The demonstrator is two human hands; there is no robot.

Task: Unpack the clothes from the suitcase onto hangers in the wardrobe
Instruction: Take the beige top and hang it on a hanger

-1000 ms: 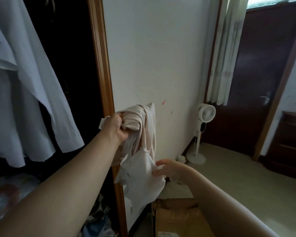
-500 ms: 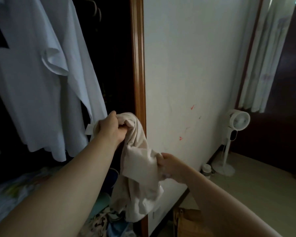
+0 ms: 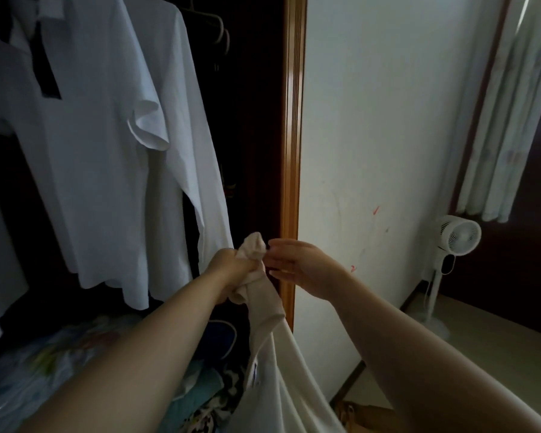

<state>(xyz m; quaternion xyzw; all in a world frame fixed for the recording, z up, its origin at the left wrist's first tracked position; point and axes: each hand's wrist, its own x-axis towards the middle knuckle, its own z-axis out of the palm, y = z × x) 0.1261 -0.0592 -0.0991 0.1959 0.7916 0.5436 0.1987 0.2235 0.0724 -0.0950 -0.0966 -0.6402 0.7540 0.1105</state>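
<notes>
My left hand [image 3: 231, 268] grips the bunched top of a cream garment [image 3: 272, 364], which hangs down between my forearms. My right hand [image 3: 297, 265] is beside that bunched top with fingers spread, just off the cloth. White shirts [image 3: 113, 157] hang on hangers in the dark wardrobe to the left. Bare wire hangers [image 3: 221, 32] show at the top, right of the shirts. The suitcase is out of sight.
The wardrobe's wooden frame post [image 3: 292, 135] stands just behind my hands. Folded colourful fabrics [image 3: 60, 370] lie on the wardrobe floor. A white standing fan [image 3: 456, 237] is by the wall at right, near curtains [image 3: 506, 120]. A brown cardboard box [image 3: 363, 417] sits at the bottom.
My view swung left toward the wardrobe. My right hand let go of the garment's lower part and rose beside the left hand. The garment now hangs long from the left hand.
</notes>
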